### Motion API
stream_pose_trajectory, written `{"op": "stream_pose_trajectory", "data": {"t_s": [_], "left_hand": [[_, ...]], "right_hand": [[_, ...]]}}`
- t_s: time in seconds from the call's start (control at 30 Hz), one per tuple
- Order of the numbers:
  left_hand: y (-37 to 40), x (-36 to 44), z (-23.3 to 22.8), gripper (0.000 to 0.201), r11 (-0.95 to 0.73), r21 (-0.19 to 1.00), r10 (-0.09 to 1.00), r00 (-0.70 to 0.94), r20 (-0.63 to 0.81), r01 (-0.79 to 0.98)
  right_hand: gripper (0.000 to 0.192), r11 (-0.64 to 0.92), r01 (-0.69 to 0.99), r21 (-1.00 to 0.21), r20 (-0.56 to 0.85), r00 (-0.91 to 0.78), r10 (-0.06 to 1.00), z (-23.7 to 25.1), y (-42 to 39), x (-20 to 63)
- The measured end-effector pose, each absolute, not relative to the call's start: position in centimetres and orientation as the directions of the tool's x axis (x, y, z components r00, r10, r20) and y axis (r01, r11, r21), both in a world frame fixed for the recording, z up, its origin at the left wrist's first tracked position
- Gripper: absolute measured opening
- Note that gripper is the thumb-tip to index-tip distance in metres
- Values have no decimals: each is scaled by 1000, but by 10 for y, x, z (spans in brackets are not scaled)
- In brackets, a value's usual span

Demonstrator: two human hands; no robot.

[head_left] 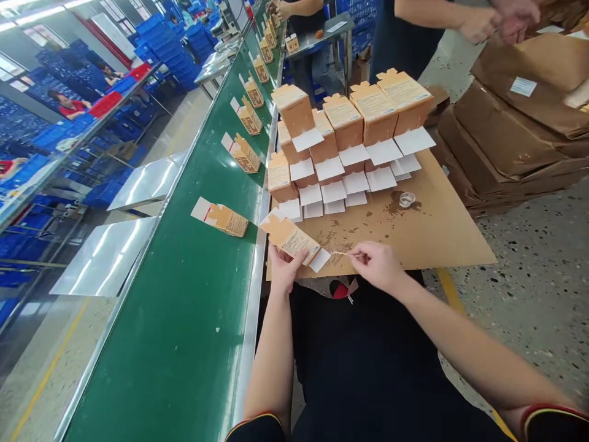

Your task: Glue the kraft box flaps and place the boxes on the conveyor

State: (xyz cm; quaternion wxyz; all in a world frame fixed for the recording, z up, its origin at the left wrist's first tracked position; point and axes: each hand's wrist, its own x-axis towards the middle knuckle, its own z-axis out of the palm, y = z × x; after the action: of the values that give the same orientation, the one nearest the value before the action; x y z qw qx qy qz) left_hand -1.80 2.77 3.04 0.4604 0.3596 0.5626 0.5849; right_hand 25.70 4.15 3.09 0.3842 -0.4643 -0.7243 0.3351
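My left hand [284, 265] grips a small tan carton [291, 239] lying tilted at the near edge of a brown cardboard sheet [442, 227]. Its white end flap [319, 260] sticks out toward my right hand [375, 264], which pinches a thin stick [341, 253] whose tip points at that flap. A small clear cup [407, 199] sits on a stained patch of the sheet, beyond my right hand. Farther back, several open cartons [345, 132] stand stacked in rows with white flaps hanging forward.
A green conveyor belt [184, 319] runs along my left, carrying several cartons lying down, the nearest carton [223, 218] beside my left hand. Flat brown boxes [519, 123] are piled at right. Another person's hands [497, 21] work at the top right; blue crates fill the far left.
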Motion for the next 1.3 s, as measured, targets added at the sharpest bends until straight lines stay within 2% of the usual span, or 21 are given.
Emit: {"op": "stream_pose_trajectory", "data": {"t_s": [0.13,0.33,0.43,0.6,0.8,0.93,1.07,1.17,1.3], "left_hand": [[24,-19,34,100,57,995,944,-319,-81,-84],[22,-15,29,99,55,997,943,-327,-68,-50],[16,-9,25,96,37,999,943,-331,-43,-24],[3,-1,23,76,140,980,943,-322,-88,144],[-7,1,17,64,115,951,940,-340,-12,286],[-9,7,14,55,99,944,933,-358,22,315],[-2,16,17,60,81,915,935,-349,68,394],[4,0,23,67,106,922,893,-443,76,372],[-2,-74,38,75,170,945,703,-706,83,280]], "right_hand": [[22,364,397,-842,225,-354,907,11,26,217],[24,411,441,-798,218,-425,878,6,33,220],[26,390,436,-811,243,-356,902,9,38,234],[23,328,412,-850,265,-204,942,20,36,262],[27,267,387,-883,259,-74,963,33,27,282],[28,251,380,-890,247,-58,967,40,22,282],[31,262,384,-885,247,-89,965,45,26,278],[31,268,395,-878,269,-56,962,48,32,284],[28,275,384,-881,303,13,953,49,36,305]]}}
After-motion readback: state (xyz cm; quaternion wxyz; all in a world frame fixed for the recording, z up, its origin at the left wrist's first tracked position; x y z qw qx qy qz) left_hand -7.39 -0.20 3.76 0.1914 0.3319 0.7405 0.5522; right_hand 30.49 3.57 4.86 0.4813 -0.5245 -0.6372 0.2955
